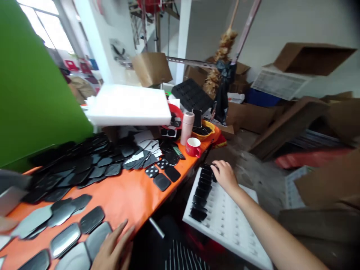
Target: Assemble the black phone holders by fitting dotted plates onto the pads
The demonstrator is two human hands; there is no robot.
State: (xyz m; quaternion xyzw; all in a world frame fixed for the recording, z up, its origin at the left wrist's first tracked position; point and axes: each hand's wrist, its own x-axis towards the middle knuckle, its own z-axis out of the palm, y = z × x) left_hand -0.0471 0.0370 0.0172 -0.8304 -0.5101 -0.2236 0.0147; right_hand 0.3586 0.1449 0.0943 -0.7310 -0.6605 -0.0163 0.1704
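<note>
My right hand (225,174) reaches to the far end of a white foam tray (225,215) with rows of small holes. Its fingers are curled on a black flat piece (214,177), partly hidden beneath them. Along the tray's left side several similar black pieces (200,195) stand in a row. My left hand (115,245) is open, fingers apart, at the front edge of the orange-covered table (126,197). Beside it lie rounded-square plates: a grey one (97,240), a shiny silver one (65,239) and a black one (92,219).
Black plates (73,165) are heaped along a green panel (39,90). A red mug (193,147), pink bottle (187,128) and yellow basket (204,129) stand at the table's far end, near a white foam block (129,105). Cardboard boxes (247,116) fill the right. Another person's hand (7,224) shows at left.
</note>
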